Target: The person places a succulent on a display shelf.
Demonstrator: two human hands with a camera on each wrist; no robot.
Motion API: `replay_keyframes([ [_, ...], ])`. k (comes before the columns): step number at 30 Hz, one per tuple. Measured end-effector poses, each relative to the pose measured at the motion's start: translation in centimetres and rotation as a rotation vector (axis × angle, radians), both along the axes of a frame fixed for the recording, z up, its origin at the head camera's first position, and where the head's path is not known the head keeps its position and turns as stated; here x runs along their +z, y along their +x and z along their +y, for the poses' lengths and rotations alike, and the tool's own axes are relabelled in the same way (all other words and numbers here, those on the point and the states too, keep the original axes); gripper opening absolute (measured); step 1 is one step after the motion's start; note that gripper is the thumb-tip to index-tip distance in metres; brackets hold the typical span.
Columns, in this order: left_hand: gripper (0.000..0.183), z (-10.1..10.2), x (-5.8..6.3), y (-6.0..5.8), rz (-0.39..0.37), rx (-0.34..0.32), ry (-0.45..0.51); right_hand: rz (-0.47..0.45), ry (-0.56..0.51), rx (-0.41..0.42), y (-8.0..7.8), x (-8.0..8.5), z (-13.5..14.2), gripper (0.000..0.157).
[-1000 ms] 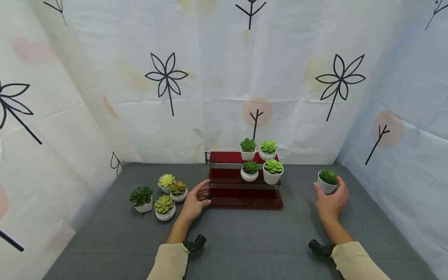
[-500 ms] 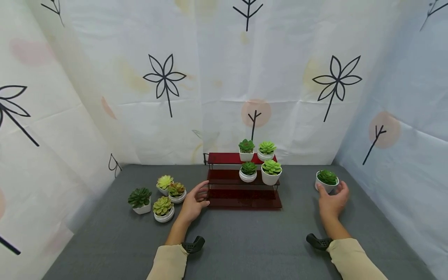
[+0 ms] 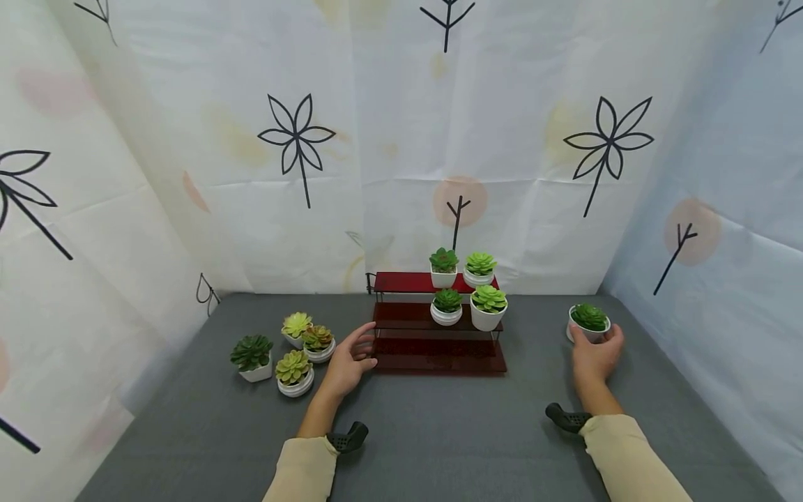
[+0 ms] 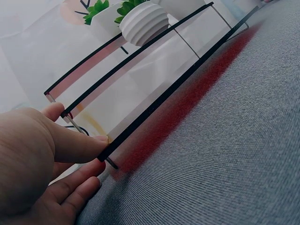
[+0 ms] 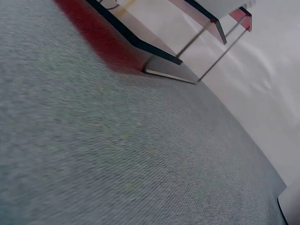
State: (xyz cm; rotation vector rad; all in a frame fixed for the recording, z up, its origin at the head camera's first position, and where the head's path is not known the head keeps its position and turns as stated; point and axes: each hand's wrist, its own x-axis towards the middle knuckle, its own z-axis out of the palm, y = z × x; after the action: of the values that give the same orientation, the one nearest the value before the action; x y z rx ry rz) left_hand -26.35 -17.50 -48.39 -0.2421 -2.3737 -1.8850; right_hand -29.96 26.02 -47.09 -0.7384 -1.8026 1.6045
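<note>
Potted succulent, rosette-leaved and round-rimmed, sits in the right hand.

A three-tier translucent red rack stands upright, its left end gripped by the left hand, and a green succulent in a white pot sits, leaves uppermost, between the right hand's thumb and fingers.

The head camera looks forward and down from above, taking in the grey surface and the three-tier red rack. The left wrist view sits low and steeply tilted, close along the rack; the right wrist view, also low and tilted, catches its right end from farther off. All three share the rack.
</note>
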Motion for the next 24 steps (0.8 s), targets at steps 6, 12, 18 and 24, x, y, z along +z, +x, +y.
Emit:
replay_keyframes([
  [6,0.072,0.14,0.00,0.10,0.013,0.009,0.002,-0.020,0.033,0.018,-0.58,-0.19,0.37,0.081],
  [12,0.072,0.24,0.00,0.13,0.027,0.008,-0.006,-0.047,0.053,0.052,-0.80,-0.33,0.81,0.084],
  [18,0.072,0.23,-0.11,0.00,0.015,0.010,-0.007,-0.061,0.064,0.054,-0.82,-0.19,0.82,0.083],
  [24,0.071,0.24,0.76,0.52,0.010,-0.018,0.011,-0.054,0.100,0.049,-0.92,-0.34,0.81,0.080],
])
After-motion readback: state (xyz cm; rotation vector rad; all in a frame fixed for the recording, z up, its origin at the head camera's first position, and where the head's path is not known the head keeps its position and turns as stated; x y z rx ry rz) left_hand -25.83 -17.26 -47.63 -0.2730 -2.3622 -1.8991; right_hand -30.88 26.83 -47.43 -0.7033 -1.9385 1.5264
